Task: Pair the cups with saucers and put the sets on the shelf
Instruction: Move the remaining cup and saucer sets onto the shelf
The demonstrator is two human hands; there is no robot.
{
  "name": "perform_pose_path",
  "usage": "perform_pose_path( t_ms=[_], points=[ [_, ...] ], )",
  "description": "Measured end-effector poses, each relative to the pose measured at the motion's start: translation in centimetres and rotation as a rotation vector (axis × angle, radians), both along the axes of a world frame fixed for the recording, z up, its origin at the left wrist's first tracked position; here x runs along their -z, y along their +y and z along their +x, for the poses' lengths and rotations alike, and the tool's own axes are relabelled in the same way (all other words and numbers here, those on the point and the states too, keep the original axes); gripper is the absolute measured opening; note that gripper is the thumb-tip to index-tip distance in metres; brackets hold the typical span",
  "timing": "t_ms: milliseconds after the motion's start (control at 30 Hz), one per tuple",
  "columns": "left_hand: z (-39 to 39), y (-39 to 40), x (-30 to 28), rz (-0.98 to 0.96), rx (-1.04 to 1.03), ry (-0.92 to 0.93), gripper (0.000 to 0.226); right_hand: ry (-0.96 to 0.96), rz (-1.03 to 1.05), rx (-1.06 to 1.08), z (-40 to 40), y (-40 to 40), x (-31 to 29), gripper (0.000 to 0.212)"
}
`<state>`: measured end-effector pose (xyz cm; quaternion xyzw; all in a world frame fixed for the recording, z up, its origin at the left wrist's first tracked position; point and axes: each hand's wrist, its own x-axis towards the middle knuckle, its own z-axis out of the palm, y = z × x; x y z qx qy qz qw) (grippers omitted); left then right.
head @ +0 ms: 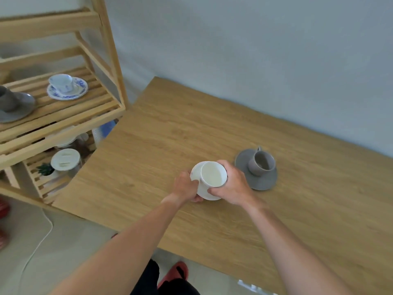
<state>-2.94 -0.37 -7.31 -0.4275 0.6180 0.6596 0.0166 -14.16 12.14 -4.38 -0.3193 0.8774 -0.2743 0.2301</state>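
A white cup (213,174) rests on a white saucer (196,171) above the wooden table (161,133). My left hand (185,186) grips the saucer's left edge. My right hand (230,184) wraps around the cup's right side. To the right, a grey cup (261,163) stands on a grey saucer (258,179) on the table. On the wooden shelf (63,111) at the left sit a blue-patterned cup (61,82) on its saucer (79,89), and a dark grey cup (7,99) on a grey saucer (23,107).
The shelf's lower level holds a white lidded jar (65,160), a small green plant (45,169) and other items. A grey wall runs behind the table. A white cable (42,237) lies on the floor, and a red slipper (173,273) shows below.
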Motion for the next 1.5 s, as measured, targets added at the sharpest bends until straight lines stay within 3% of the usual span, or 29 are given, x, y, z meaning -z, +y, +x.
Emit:
perform_pose_path(
  t_ms=[167, 333, 633, 967, 1233, 1500],
  points=[
    [2.6, -3.9, 0.2, -0.001, -0.187, 0.022, 0.024, -0.001, -0.091, -0.057, 1.6, -5.7, 0.2, 0.075],
    [6.3, -9.8, 0.0, -0.022, -0.332, 0.041, 0.024, -0.168, -0.12, -0.067, 4.3, -13.4, 0.9, 0.081],
    [15.5, -23.8, -0.4, -0.136, -0.643, 0.02, 0.017, -0.233, -0.17, -0.372, 11.6, -31.7, 1.2, 0.084],
    [26.3, -37.6, 2.3, -0.054, -1.001, -0.101, 0.026, -0.202, -0.114, -0.655, 22.9, -48.8, 3.3, 0.086],
    [30.6, -42.4, 6.0, -0.062, -1.127, -0.184, 0.031, -0.195, -0.017, -0.779, 28.0, -54.7, 4.3, 0.089],
    [29.8, -42.5, 6.3, -0.014, -1.287, -0.132, 0.028, -0.157, 0.045, -0.808, 28.0, -56.5, 4.6, 0.097]
  ],
)
